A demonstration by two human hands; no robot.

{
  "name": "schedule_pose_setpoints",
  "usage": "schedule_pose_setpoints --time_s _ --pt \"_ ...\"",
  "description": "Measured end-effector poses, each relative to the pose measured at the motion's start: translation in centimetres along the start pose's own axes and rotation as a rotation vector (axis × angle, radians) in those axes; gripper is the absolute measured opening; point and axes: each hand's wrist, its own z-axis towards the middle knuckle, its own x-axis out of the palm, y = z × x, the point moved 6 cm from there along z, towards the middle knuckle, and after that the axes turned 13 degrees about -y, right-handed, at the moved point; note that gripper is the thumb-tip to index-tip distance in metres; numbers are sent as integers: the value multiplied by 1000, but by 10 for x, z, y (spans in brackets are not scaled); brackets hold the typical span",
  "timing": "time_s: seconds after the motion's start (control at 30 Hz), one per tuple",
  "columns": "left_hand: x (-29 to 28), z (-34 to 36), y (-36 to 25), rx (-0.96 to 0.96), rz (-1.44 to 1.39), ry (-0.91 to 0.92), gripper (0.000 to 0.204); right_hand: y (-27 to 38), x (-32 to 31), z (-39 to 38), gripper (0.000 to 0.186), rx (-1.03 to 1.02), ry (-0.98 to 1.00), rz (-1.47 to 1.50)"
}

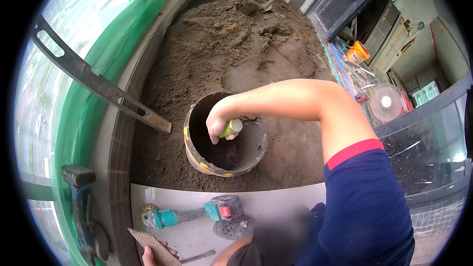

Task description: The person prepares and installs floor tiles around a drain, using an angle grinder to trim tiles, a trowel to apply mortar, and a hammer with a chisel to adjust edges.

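Nearest, at six o'clock: left hand (149,254) closed on a notched trowel (153,248). Just beyond, on a pale tile (276,204), a teal angle grinder (194,213). Farther, toward centre: right hand (218,128) clamped on a green-handled tool (232,128) (working end hidden) inside a round bucket (197,155) sunk in sand (231,44).

Your right hand (218,127) wraps the green-handled tool (231,127), so its working end is hidden inside the bucket (197,155). Your left hand (152,255) is cut off by the lower edge, as is the trowel (155,249). A blurred patch covers your lap.
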Motion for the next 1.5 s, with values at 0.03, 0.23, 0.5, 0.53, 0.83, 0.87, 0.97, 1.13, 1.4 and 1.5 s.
schedule_pose_setpoints --time_s 0.03,0.23,0.5,0.53,0.83,0.87,0.97,1.13,1.4,1.5 --pt "5 1 -1 10 -25 38 49 -9 0 10 22 35 27 119" --pt "22 12 -2 -52 -189 276 52 -42 7 29 31 160 275 731" --pt "61 0 -48 212 4 205 49 -55 42 -20 38 17 210 931" --pt "67 5 -46 279 27 20 58 -62 42 -31 38 -14 194 876" --pt "97 16 -36 343 -196 -58 48 -143 40 -122 33 -192 110 924" --pt "99 14 -37 359 -180 -59 43 -146 44 -129 35 -211 141 996" --pt "90 25 -31 467 -228 -113 29 -140 57 -144 41 -260 177 1135" --pt "86 34 -27 503 -249 -69 24 -80 92 -160 43 -348 81 991" --pt "62 15 -42 447 -350 -53 31 60 146 -147 38 -868 -585 326" --pt "62 10 -46 479 -374 -61 32 65 162 -135 34 -783 -784 -12"
